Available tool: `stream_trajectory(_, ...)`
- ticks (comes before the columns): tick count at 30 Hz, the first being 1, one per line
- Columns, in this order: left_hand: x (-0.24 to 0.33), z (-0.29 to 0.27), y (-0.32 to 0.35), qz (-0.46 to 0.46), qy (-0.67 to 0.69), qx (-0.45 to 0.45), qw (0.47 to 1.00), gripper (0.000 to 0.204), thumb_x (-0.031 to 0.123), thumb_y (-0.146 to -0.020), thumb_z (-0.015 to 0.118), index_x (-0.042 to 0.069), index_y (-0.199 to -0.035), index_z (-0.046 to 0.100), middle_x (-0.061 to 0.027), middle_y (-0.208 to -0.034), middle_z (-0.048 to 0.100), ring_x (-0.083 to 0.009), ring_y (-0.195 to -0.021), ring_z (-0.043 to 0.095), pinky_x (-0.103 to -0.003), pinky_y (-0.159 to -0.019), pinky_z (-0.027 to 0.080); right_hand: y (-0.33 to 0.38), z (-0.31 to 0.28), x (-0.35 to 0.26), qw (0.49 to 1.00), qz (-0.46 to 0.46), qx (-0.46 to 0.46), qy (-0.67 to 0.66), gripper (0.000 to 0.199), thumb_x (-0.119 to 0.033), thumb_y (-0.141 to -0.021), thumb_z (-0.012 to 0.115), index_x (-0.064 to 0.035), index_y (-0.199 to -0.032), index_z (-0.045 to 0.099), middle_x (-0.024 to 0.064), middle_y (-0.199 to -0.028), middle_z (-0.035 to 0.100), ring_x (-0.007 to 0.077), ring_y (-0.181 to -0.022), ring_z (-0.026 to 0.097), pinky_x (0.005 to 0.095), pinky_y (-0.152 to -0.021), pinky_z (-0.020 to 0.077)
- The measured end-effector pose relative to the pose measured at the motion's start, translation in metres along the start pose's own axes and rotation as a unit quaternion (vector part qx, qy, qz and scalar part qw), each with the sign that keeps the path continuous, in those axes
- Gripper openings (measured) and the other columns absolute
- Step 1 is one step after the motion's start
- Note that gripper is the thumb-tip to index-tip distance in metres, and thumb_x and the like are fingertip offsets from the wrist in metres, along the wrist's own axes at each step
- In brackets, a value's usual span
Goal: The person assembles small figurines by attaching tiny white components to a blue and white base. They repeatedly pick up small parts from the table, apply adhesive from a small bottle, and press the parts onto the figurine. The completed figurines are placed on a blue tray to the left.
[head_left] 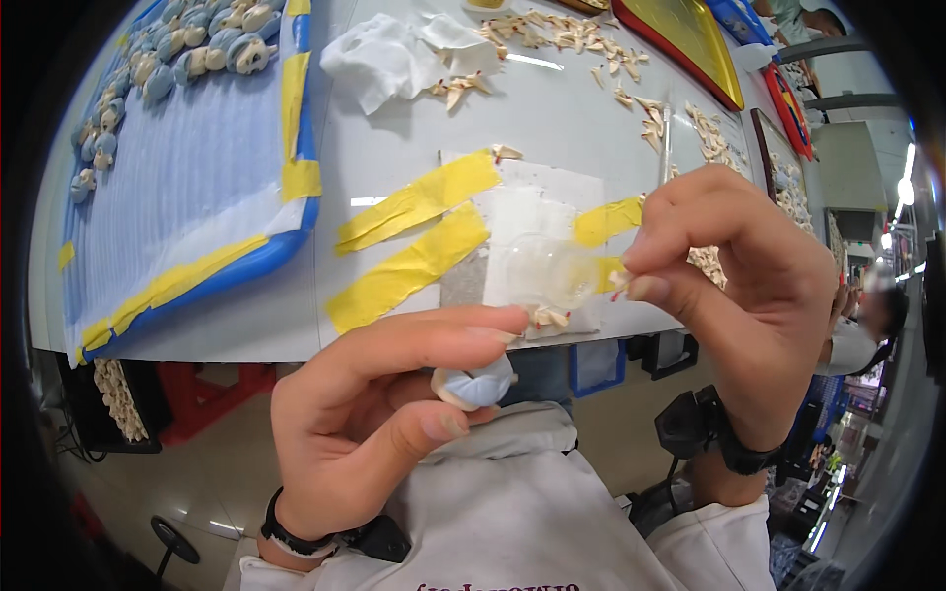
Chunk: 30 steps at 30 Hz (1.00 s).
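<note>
Near the table's front edge, my left hand [360, 409] is closed around a small blue-and-cream figurine part [477, 385], pinched between thumb and fingers. Higher up and to the right, my right hand [754, 261] pinches a tiny cream piece with a red spot [620, 282] between thumb and forefinger. The two hands are apart. Between them lies a clear, shallow round dish [545, 266] on a white pad. Several cream pieces with red tips [548, 316] sit at the pad's near edge, close to my left fingertips.
At left, a blue-rimmed tray [311, 222] with a ridged light-blue liner holds many blue-and-cream figurine parts [212, 54]. Yellow tape strips [409, 266] cross the table beside the pad. Crumpled white cloth [379, 61] and scattered cream pieces [572, 32] lie farther back, near a yellow tray [687, 39].
</note>
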<state>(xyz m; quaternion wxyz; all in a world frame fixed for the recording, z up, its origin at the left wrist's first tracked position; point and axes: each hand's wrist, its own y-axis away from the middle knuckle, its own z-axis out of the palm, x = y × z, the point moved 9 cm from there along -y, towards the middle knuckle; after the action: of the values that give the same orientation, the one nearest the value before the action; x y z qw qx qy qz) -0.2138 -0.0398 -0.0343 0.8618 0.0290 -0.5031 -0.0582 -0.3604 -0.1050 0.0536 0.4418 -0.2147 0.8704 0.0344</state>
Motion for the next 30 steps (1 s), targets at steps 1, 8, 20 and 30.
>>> stream_trajectory(1,-0.002,-0.002,0.0,-0.012,0.009,-0.006,1.0,0.038,0.022,-0.077,0.07,-0.001,-0.101,0.051,-0.0228,-0.102,0.057,-0.0208,-0.073,0.062,-0.023,-0.056,0.051,-0.003,0.004,-0.001,1.0,0.004,-0.01,0.016,0.014,0.009,-0.064,0.062,0.0028,-0.075,0.058,0.0083,-0.076,0.056,0.0153,-0.073,0.051,0.0248,-0.067,0.0391)
stream_trajectory(8,0.0,-0.006,-0.002,-0.014,-0.011,-0.04,0.999,0.041,0.017,-0.074,0.072,-0.002,-0.105,0.054,-0.0244,-0.105,0.057,-0.0229,-0.077,0.063,-0.026,-0.061,0.053,-0.014,0.016,-0.008,0.988,-0.015,-0.05,0.147,0.015,0.008,-0.056,0.063,0.0014,-0.068,0.056,0.0059,-0.07,0.053,0.0152,-0.067,0.05,0.0249,-0.061,0.0377)
stream_trajectory(20,0.018,0.007,-0.002,0.095,-0.111,-0.149,0.978,0.04,0.013,-0.068,0.076,-0.002,-0.101,0.058,-0.0197,-0.103,0.055,-0.0227,-0.094,0.056,-0.026,-0.072,0.047,-0.006,0.013,-0.033,0.987,-0.037,-0.012,0.156,0.017,0.005,-0.058,0.067,-0.0025,-0.069,0.057,0.0064,-0.069,0.052,0.0158,-0.064,0.049,0.0246,-0.06,0.0382)
stream_trajectory(30,0.021,0.02,0.003,0.117,-0.161,-0.122,0.972,0.042,0.017,-0.064,0.079,-0.003,-0.095,0.059,-0.0153,-0.095,0.056,-0.0164,-0.084,0.051,-0.023,-0.071,0.044,0.036,0.033,-0.021,0.994,-0.022,-0.026,-0.106,0.023,0.005,-0.062,0.073,-0.0072,-0.076,0.06,0.006,-0.076,0.049,0.0125,-0.064,0.048,0.02,-0.058,0.0384)
